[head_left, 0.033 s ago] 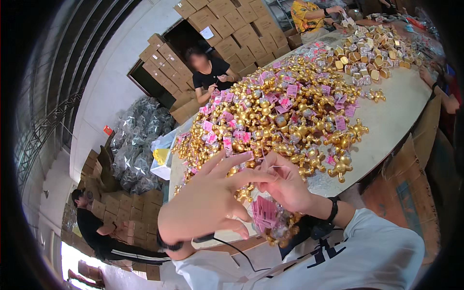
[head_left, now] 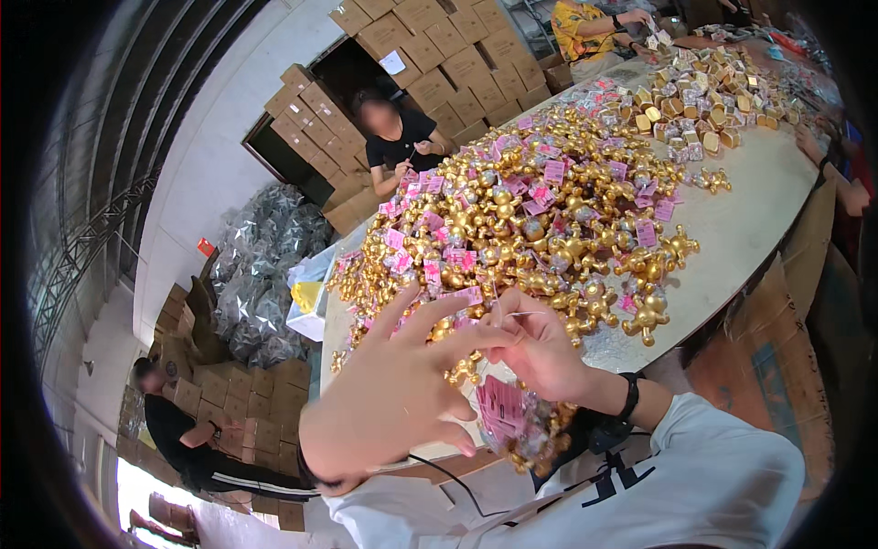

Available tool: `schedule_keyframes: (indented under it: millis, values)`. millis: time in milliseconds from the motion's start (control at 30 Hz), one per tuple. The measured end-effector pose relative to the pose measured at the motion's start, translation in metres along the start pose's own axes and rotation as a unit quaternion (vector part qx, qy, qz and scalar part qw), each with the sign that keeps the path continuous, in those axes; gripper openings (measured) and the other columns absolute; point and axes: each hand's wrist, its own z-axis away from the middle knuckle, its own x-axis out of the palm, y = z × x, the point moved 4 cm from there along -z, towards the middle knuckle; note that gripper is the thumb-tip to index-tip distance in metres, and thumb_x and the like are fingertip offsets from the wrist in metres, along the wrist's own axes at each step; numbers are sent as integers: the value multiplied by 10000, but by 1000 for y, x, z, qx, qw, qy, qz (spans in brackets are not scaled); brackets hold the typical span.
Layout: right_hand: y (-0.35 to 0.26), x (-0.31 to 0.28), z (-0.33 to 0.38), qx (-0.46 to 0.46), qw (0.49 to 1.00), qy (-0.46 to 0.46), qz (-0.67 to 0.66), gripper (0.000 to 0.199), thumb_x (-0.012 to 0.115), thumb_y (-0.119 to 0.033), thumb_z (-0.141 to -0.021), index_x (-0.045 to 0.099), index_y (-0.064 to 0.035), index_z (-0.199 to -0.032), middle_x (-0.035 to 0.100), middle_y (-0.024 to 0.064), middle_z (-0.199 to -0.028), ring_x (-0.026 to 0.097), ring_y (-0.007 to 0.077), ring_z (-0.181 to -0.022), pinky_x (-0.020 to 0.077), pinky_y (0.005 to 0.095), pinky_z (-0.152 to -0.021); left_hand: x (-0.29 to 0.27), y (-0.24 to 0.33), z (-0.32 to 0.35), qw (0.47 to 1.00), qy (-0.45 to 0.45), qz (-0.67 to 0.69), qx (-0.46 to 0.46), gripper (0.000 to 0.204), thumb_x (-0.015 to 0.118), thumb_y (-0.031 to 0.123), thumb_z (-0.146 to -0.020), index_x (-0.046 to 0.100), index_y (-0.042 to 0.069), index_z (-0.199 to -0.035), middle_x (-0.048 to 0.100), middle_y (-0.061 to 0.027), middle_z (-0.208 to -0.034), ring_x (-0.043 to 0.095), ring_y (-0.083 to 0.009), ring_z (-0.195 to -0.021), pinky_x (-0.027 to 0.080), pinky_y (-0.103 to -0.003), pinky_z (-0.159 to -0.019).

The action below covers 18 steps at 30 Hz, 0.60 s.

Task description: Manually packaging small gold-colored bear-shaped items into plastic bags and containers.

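Observation:
My right hand (head_left: 541, 361) is closed in a pinch on a thin clear strand (head_left: 526, 314), which curves up over its fingers. Spread wide, the fingers of my left hand (head_left: 393, 389) reach across from the left, and one fingertip meets the pinching right fingers. Whether that fingertip also presses on the strand is hard to see. Just below my right hand hangs a bunch of gold figures (head_left: 530, 448) with pink tags (head_left: 501, 407), its lower part blurred. Beyond both hands lies a big heap of shiny gold figures (head_left: 558, 229) with pink tags among them.
The pale table (head_left: 732, 220) has a curved edge. Gold-and-white small pieces (head_left: 695, 105) are piled at its far right. People work across the table and at its right side; another stands at left. Cardboard boxes (head_left: 448, 64) and silvery bags (head_left: 261, 274) stack beyond. Cardboard (head_left: 777, 366) stands at right.
The strand over my right fingers now shows as a wider curve. The hanging bunch has turned slightly, and my hands have barely shifted.

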Motion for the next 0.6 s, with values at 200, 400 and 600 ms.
schedule_keyframes:
  millis: [200,400,600]
  values:
    - [-3,25,-3,-47,991,-28,124,85,474,-125,-967,479,-40,-963,559,36,-864,560,103,-798,441,238,-733,22,56,15,916,10,-347,-201,288,695,249,-708,631,51,-907,544,-14,-1182,470,-230,-1044,355,-409,-996]
    - [-21,29,4,-319,877,-16,360,72,444,2,-931,441,-16,-1000,678,143,-900,531,203,-998,400,321,-877,2,60,23,803,277,-367,-379,277,688,175,-753,603,71,-995,501,15,-1221,470,-207,-1046,394,-371,-938]
    - [-13,29,-17,-192,941,10,280,99,521,-32,-916,514,-13,-1013,550,70,-972,495,157,-963,381,282,-860,28,6,25,728,575,-325,-187,1006,876,230,-579,324,11,-1391,207,-129,-1459,261,-338,-1329,328,-482,-1047]
